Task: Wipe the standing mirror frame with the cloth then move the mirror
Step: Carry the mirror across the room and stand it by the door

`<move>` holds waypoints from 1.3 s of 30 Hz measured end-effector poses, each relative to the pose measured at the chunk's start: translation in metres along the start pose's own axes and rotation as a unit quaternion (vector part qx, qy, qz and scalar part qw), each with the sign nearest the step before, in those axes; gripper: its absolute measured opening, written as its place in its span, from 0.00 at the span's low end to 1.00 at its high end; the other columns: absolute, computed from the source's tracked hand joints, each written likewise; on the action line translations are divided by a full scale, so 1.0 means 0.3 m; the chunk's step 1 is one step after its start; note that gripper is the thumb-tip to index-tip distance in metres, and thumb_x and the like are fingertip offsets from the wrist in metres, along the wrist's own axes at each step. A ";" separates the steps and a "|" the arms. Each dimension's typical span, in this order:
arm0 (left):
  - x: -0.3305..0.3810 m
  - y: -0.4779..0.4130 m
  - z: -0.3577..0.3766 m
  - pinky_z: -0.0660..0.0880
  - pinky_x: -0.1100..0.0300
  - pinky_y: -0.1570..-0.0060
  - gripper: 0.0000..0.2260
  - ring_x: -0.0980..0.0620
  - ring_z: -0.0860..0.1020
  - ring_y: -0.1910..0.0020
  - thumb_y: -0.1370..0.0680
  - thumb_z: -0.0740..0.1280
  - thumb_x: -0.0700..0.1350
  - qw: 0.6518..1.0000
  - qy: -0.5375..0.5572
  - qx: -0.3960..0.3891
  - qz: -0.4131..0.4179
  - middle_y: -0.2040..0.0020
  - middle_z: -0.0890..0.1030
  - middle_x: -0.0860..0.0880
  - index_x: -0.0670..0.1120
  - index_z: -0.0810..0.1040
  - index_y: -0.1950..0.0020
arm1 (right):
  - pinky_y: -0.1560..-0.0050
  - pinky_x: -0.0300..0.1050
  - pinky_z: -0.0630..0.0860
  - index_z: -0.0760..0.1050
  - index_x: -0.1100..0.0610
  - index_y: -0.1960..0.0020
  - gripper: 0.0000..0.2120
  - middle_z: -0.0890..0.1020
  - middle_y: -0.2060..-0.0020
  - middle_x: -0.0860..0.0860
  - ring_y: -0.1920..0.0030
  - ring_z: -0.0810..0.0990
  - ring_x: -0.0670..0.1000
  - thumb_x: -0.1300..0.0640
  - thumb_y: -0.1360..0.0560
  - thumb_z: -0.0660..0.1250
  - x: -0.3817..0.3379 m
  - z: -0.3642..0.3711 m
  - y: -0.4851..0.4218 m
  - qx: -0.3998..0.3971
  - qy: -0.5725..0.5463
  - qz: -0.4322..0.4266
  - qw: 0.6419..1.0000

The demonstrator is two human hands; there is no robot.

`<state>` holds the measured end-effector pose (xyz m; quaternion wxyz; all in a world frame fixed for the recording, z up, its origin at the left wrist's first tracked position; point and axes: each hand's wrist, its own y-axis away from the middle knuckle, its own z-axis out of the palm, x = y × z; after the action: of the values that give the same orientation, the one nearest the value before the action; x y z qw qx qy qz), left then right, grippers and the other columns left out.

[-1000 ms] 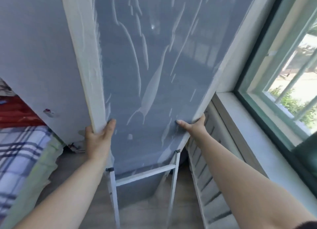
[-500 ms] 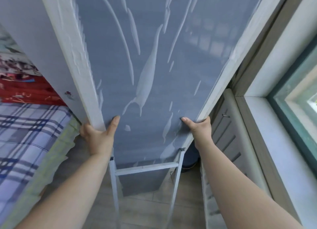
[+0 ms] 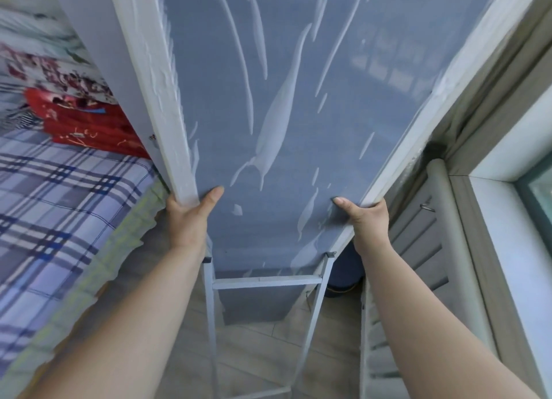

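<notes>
- Gripping the mirror's white frame (image 3: 155, 84) low on its left rail, the left hand (image 3: 189, 219) lays its thumb flat on the panel; its fingers wrap behind the rail, out of sight.
- Right hand (image 3: 369, 219): holds the opposite rail at about the same height, thumb pointing inward across the panel, fingers hidden behind the edge.
- Both holds match those of half a second ago. Neither hand has slid along its rail.
- Standing mirror (image 3: 283, 99): held between the two hands, tilted, and filling the centre of the view. The side facing the person is blue-grey, under wrinkled, bubbled clear film.
- Stand (image 3: 267, 281): two thin white legs and a crossbar hang just below the hands, over the wood-look floor (image 3: 260, 354). The feet run off the bottom edge, so contact with the floor cannot be judged.
- Bed (image 3: 59, 204): its plaid sheet lies close beside the left forearm. More of it shows than a second ago, and the red folded bedding (image 3: 83, 120) behind it is now plainly in view.
- Window frame (image 3: 501, 219): now confined to the far right edge. The panes and greenery seen a second ago have passed out of view.
- Slatted grey cabinet (image 3: 418, 243): stands just beside the right forearm, below the sill.
</notes>
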<state>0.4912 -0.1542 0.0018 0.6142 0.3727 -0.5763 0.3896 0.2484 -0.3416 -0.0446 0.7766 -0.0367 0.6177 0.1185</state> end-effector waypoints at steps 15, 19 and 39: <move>0.183 -0.003 -0.580 0.78 0.58 0.49 0.33 0.50 0.84 0.49 0.43 0.79 0.55 0.979 0.121 0.162 0.034 0.48 0.85 0.49 0.41 0.79 0.42 | 0.45 0.58 0.82 0.78 0.66 0.42 0.52 0.86 0.50 0.58 0.49 0.86 0.58 0.41 0.59 0.87 -0.109 0.603 0.220 -0.151 0.048 -0.031 0.987; 0.227 0.028 -0.835 0.80 0.55 0.46 0.28 0.49 0.84 0.49 0.38 0.79 0.49 0.963 0.155 0.215 0.054 0.46 0.85 0.46 0.39 0.80 0.42 | 0.54 0.49 0.85 0.78 0.56 0.50 0.45 0.88 0.58 0.49 0.56 0.88 0.51 0.40 0.62 0.86 -0.105 0.830 0.376 -0.200 0.043 -0.033 0.978; 0.513 0.342 -2.417 0.80 0.66 0.62 0.04 0.60 0.85 0.61 0.33 0.78 0.42 0.884 0.134 0.408 0.183 0.60 0.87 0.57 0.50 0.86 0.61 | 0.53 0.51 0.85 0.81 0.62 0.46 0.39 0.88 0.54 0.53 0.54 0.88 0.55 0.51 0.53 0.86 0.120 1.962 1.638 -0.396 -0.011 -0.006 0.918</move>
<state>0.7057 0.5537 0.1141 0.3964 0.4225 -0.3368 0.7422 0.7027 0.2593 0.1025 0.7062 -0.3433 0.5113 0.3494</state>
